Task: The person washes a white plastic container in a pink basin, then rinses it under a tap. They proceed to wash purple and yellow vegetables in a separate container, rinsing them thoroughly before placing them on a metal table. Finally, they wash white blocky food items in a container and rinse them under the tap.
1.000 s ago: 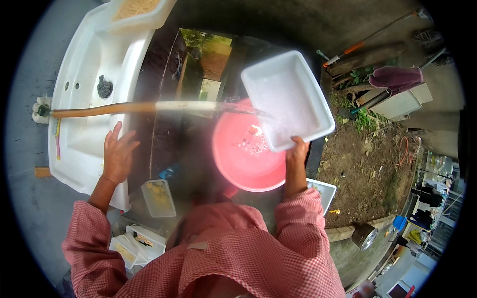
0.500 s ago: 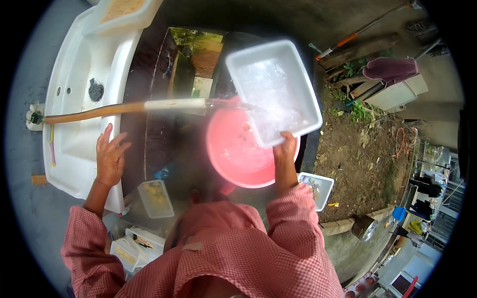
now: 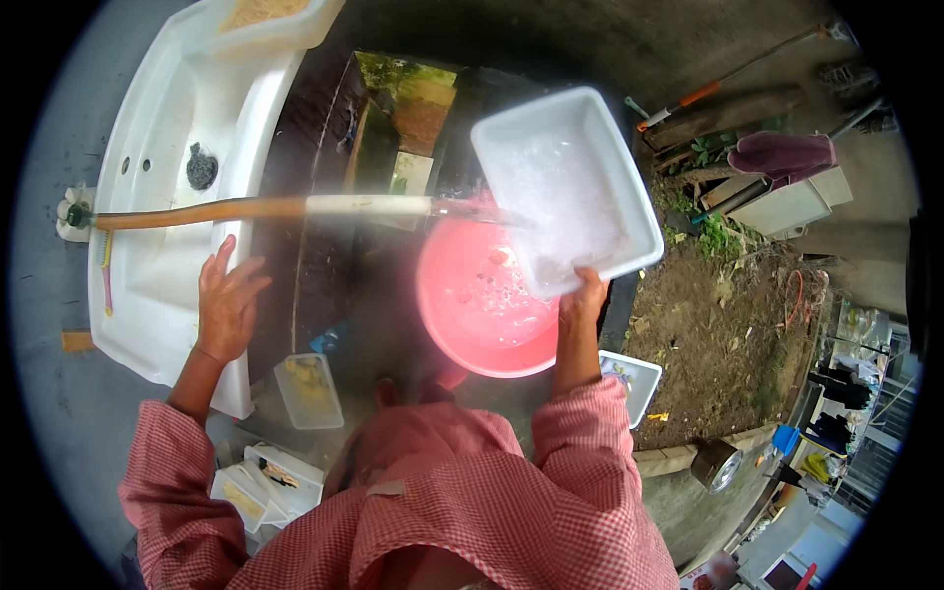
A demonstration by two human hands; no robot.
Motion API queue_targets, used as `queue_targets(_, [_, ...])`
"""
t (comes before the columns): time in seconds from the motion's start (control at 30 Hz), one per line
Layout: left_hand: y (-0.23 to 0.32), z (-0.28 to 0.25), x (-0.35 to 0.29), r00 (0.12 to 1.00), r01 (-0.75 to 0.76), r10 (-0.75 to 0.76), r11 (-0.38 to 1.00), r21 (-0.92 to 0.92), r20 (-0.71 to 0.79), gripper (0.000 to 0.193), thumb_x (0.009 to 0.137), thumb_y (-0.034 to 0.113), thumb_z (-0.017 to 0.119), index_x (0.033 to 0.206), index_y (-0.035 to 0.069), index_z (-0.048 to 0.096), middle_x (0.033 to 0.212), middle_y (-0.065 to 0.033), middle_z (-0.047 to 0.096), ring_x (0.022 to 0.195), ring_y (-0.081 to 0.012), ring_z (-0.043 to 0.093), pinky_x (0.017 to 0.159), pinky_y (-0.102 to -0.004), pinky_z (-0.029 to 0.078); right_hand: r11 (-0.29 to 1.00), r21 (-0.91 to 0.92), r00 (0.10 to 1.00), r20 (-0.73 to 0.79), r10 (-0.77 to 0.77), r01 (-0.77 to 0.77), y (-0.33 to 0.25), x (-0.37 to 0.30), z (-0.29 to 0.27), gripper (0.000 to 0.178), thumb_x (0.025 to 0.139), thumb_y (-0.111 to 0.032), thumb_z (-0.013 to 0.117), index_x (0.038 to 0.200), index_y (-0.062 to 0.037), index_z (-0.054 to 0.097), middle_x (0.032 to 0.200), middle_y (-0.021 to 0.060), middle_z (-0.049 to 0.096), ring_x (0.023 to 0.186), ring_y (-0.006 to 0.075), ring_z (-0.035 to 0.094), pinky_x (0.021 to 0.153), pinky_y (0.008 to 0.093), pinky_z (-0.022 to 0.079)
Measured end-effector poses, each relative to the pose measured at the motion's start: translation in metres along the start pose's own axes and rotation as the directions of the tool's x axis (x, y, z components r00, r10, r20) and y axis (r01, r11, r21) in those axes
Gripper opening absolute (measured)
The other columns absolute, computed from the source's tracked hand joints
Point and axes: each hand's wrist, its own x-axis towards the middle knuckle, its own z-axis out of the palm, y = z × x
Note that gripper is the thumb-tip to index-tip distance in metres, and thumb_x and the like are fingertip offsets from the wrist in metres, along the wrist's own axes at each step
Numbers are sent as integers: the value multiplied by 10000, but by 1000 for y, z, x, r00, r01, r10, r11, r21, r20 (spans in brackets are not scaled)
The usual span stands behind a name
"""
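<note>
Right of the white sink, the pink basin stands with the white tub above its upper right rim, just beyond the right hand and well apart from the left hand. The brown hose with a white end crosses the sink's right edge, sending water into the tub. The right forearm reaches forward, its hand gripping the tub's near edge; the left, fingers spread, holds nothing beside the sink's right edge, contact unclear.
</note>
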Motion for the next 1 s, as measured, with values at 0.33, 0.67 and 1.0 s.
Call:
queue_targets(0.33, [-5, -1, -3, 1000, -9, 9, 1000, -12, -19, 264, 749, 3, 500, 946, 79, 657, 1212, -94, 552, 1339, -355, 272, 1049, -542, 203, 955, 164, 962, -79, 261, -246, 11, -71, -45, 782, 587, 33, 500, 1342, -26, 303, 1191, 191, 461, 1095, 370, 486, 904, 541, 446])
queue_targets(0.67, [-1, 0, 2, 998, -22, 20, 999, -43, -52, 273, 732, -88, 498, 908, 56, 649, 1206, -77, 565, 1328, -356, 306, 1054, -508, 222, 853, -514, 923, -278, -267, 92, 17, -22, -52, 773, 577, 47, 529, 1321, -129, 408, 1005, 78, 512, 840, 256, 541, 641, 412, 482])
queue_targets(1.0, [-3, -2, 0, 999, -5, 4, 1000, -31, -33, 272, 738, -73, 486, 912, 54, 652, 1204, -75, 566, 1326, -361, 304, 1060, -506, 208, -420, -786, 741, 595, -310, 454, -5, -25, 41, 770, 567, -77, 649, 1293, -254, 467, 1326, 204, 355, 1199, 415, 362, 1007, 537, 258])
